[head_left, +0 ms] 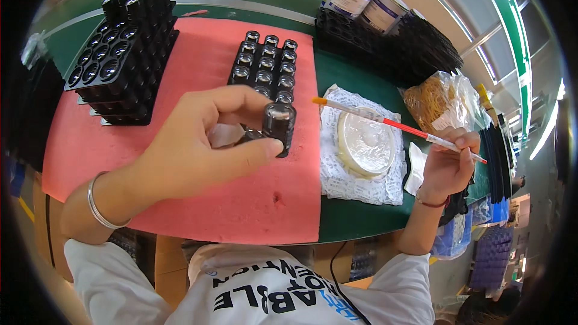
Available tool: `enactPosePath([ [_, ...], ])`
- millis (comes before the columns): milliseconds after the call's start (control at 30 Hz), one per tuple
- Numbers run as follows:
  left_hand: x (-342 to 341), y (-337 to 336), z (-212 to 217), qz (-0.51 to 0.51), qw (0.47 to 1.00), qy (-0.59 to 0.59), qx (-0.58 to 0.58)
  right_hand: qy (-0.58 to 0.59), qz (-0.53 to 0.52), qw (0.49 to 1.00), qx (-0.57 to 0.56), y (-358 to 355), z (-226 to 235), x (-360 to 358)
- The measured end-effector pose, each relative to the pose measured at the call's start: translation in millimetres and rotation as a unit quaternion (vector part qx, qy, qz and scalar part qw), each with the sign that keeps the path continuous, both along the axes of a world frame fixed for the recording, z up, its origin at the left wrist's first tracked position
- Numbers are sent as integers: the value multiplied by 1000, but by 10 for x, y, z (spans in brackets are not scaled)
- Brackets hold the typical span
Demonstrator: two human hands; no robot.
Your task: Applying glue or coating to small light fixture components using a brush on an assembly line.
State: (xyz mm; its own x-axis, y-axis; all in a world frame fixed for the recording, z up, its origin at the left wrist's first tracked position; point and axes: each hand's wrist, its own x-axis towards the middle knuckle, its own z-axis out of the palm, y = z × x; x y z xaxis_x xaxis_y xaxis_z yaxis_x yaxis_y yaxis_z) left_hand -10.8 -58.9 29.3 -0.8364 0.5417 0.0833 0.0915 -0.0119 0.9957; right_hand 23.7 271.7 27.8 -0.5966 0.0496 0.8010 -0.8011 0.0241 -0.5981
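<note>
Left hand (208, 138) is up closest, pinching a small glossy black cylinder (279, 121) between thumb and fingers above a flat pink foam mat (205, 216). Right hand (448, 167) has a slim red-and-clear paintbrush (404, 127) gripped near its end, orange bristles pointing at the cylinder but not touching. Behind the left hand sits a black plastic tray (255, 63) of shiny round-topped pieces.

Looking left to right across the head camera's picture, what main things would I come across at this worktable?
Stack of black trays → left hand → shiny dark cylinder at its fingertips → round pale dish → right hand.
</note>
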Motion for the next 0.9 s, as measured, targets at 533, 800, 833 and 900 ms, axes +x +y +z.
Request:
enactPosePath([
  [533,-631,-1469,484,410,761,356,-354,-24,8,995,-94,-34,-1,22],
  [800,-797,-1381,390,402,722,341,-448,-29,-22,996,-83,8,-12,4],
  [833,-794,-1362,404,406,723,328,-453,-29,-18,996,-83,8,-5,7],
  [900,-818,-1347,414,401,730,321,-452,-29,-9,996,-90,15,5,14],
])
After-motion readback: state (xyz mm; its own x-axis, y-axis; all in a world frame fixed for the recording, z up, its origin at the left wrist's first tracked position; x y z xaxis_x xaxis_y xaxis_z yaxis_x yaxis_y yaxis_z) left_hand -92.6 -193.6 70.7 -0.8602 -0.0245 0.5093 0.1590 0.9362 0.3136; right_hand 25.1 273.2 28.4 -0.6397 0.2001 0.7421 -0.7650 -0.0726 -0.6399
